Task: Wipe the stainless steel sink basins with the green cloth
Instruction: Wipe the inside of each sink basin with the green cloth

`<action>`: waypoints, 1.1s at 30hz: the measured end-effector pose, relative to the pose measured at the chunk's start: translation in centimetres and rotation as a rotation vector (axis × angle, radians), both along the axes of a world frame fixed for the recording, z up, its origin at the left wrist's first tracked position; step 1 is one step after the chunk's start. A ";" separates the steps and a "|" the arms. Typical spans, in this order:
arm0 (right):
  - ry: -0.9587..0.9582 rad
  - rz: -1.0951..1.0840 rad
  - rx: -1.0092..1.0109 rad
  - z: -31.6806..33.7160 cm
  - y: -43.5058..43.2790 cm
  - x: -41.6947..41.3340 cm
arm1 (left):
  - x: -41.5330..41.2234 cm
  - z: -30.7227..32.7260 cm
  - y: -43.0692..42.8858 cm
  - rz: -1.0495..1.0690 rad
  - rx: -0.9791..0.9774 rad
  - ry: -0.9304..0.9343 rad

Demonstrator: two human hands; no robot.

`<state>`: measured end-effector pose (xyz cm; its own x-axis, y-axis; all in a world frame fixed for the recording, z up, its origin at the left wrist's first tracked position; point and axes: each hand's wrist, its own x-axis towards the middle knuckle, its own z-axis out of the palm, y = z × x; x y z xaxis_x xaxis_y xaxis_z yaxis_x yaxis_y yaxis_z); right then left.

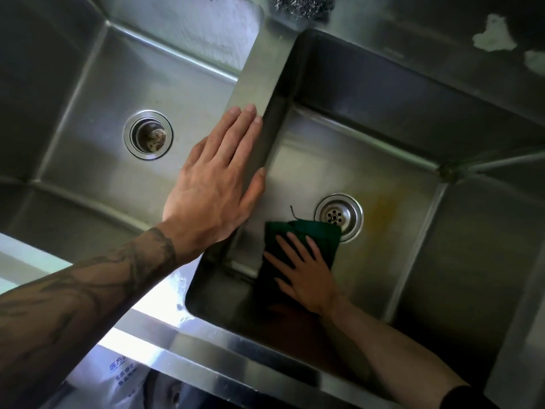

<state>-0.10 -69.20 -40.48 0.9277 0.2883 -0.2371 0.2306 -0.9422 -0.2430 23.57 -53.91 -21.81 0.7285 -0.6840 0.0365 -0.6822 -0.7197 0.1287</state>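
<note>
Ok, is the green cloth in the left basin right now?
No, the right hand presses the green cloth flat on the floor of the right basin.

The middle of the green cloth (317, 233) is covered by the right hand (306, 276), and the near rim of the drain (339, 214) beside it is overlapped by the cloth's corner. A steel scourer (300, 5) is cut off by the top edge, and the left basin (88, 93) by the left edge. The print on a white bag (118, 379) near the bottom edge is too blurred to be read.
</note>
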 end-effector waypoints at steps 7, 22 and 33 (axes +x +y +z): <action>0.016 -0.001 0.043 -0.2 2.0 2.1 | 0.0 -0.2 0.1 -0.009 -0.006 -0.001; 0.047 -0.010 -0.004 0.2 -0.4 -0.5 | 0.0 0.1 -0.2 -0.016 -0.033 0.015; 0.164 -0.238 -0.143 1.2 -5.3 -4.7 | -0.3 0.2 -0.2 -0.010 -0.039 0.040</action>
